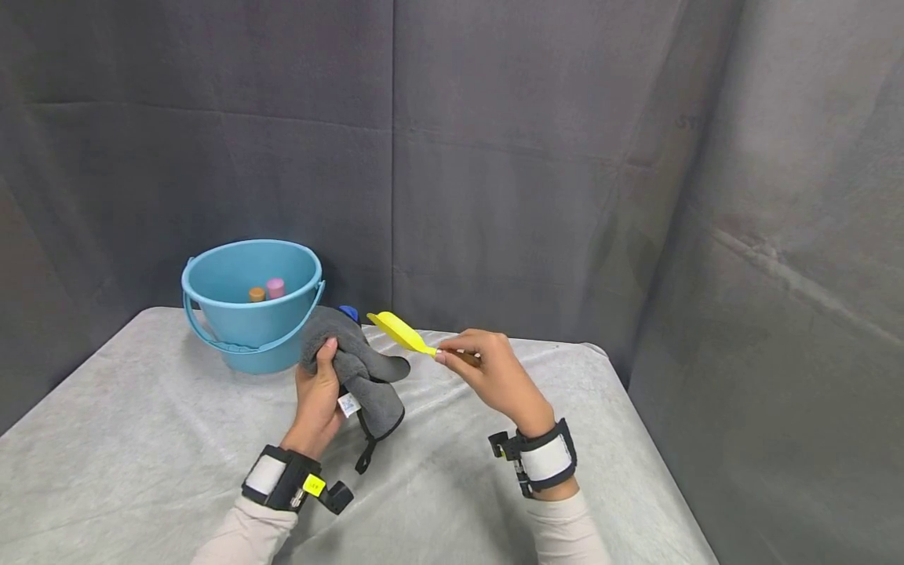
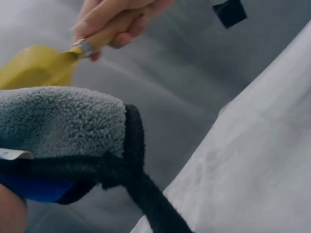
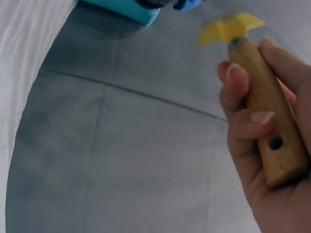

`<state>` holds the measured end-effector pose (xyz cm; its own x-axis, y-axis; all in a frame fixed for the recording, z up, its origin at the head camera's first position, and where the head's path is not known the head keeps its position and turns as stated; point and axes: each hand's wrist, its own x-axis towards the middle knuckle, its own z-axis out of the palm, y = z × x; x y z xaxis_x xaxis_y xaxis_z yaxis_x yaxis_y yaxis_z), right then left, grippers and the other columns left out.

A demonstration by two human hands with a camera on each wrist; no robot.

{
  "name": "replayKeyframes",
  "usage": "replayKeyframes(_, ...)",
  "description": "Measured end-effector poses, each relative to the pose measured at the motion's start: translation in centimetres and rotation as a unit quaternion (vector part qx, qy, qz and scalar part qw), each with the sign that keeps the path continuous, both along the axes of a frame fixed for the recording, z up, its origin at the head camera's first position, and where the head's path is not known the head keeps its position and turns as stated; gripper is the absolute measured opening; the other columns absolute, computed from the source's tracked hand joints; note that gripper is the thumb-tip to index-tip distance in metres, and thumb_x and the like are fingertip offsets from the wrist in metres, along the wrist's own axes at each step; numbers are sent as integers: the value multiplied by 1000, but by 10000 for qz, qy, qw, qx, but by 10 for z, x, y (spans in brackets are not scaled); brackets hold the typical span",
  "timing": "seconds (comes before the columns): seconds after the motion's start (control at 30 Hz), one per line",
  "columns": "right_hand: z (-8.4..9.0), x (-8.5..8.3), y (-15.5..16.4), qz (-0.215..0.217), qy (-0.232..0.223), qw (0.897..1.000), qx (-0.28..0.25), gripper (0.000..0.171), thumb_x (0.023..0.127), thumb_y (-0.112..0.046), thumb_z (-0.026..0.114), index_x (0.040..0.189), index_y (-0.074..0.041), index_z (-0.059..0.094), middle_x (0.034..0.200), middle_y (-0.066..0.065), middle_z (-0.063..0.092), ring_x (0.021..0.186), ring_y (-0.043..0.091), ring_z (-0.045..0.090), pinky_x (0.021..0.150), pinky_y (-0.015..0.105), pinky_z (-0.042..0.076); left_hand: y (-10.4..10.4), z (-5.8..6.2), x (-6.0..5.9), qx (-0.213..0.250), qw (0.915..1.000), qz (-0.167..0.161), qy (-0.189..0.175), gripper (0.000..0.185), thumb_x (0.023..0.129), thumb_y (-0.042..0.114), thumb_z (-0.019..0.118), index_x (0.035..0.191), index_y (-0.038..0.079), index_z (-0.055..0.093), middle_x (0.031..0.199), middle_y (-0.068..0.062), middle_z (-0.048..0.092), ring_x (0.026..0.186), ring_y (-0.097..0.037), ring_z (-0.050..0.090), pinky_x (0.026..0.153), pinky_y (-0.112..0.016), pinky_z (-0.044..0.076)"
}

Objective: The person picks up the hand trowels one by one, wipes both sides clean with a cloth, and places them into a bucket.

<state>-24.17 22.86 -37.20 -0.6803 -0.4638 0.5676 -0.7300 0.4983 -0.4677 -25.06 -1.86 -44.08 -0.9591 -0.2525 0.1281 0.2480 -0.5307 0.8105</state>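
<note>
Fingers of left hand point(image 1: 319, 392) wrapped round grey cloth point(image 1: 356, 361), right hand point(image 1: 494, 373) gripping yellow trowel point(image 1: 402, 333) by its wooden handle, blade near cloth, maybe for wiping.

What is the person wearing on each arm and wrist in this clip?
Both arms are in pale cream long sleeves. The left hand has a black wrist strap with a white panel, a small yellow tag and a black camera block. The right hand has a matching black strap with a white panel and a black mount. Both hands are bare.
</note>
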Motion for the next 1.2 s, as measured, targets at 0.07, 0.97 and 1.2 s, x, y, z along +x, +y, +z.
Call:
replayKeyframes(0.07, -1, 0, -5, -34, 138, 9998, -149, 15, 95, -17, 73, 106, -10, 79, 86, -5, 68, 66, 8, 50, 57, 22, 44, 3, -1, 2, -148, 9998, -163, -30, 42, 101, 39, 55, 135, 18, 42, 120, 3, 50, 105, -7, 56, 88, -20, 51)
replayKeyframes(0.97, -11, 0, -26, 118, -23, 9993, -341, 21, 91, -11, 76, 109, 0, 77, 100, 7, 71, 91, 14, 71, 79, 18, 58, 36, -10, 15, -690, 9942, -719, -405, 55, 103, 44, 52, 142, 8, 39, 122, 0, 50, 106, -7, 57, 88, -19, 51)
replayKeyframes(1.2, -12, 0, -26, 236, -71, 9994, -241, 23, 90, -10, 77, 110, 1, 77, 99, 8, 70, 90, 15, 73, 80, 18, 57, 35, -12, 14, -553, 9955, -608, -474, 48, 102, 44, 54, 135, 11, 43, 117, 2, 51, 103, -6, 57, 86, -19, 51)
